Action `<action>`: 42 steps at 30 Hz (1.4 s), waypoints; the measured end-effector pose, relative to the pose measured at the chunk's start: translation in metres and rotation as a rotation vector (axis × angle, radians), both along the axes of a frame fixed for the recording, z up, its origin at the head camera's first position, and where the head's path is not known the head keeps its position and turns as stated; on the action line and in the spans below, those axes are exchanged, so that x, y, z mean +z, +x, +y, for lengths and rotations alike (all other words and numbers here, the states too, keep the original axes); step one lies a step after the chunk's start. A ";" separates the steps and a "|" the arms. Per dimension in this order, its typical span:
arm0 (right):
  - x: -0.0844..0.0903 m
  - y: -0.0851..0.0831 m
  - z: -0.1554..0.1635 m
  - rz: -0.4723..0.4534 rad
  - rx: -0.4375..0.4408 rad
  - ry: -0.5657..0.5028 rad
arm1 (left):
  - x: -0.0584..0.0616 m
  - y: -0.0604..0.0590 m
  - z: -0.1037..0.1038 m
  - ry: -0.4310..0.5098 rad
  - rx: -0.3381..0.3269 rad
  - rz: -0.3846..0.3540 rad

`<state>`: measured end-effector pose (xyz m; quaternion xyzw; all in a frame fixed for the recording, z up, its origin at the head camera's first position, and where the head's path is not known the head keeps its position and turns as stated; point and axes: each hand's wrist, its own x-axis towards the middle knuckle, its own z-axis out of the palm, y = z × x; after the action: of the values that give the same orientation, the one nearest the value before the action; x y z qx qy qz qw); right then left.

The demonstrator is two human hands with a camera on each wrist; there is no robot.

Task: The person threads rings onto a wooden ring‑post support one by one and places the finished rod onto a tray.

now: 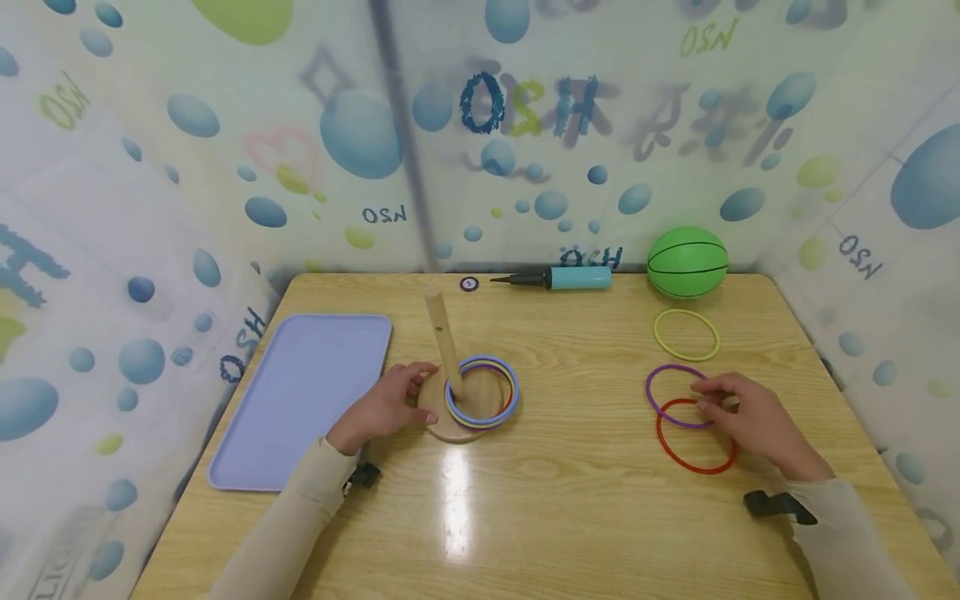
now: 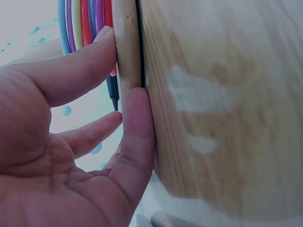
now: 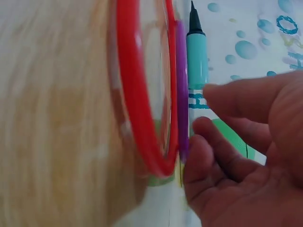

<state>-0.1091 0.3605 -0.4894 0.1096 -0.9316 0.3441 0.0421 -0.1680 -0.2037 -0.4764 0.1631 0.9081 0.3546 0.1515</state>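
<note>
Hands [image 1: 384, 404] [image 1: 761, 425] at wooden base [image 1: 437, 408] and purple ring [image 3: 182, 94]; backward "H2O" lettering [image 1: 528, 108] behind

A blue pump [image 1: 581, 278] lies between a green ball [image 1: 687, 263] and a small round disc [image 1: 469, 284].

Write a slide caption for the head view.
Left fingers hold the wooden ring-toss stand; right fingers at the purple ring crossing the red ring.

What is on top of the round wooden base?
A wooden peg and a stack of rings around it, blue uppermost, with purple, yellow and red below. In the head view, upper rings mostly cover lower ones; the base directly beneath them is hidden.
</note>
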 end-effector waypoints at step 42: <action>0.006 -0.025 -0.001 -0.043 -0.021 0.132 | 0.005 0.002 0.002 0.000 0.003 -0.011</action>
<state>-0.1345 0.3592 -0.4836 0.0948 -0.9541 0.2835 0.0186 -0.1656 -0.2016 -0.4718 0.1597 0.9075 0.3558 0.1560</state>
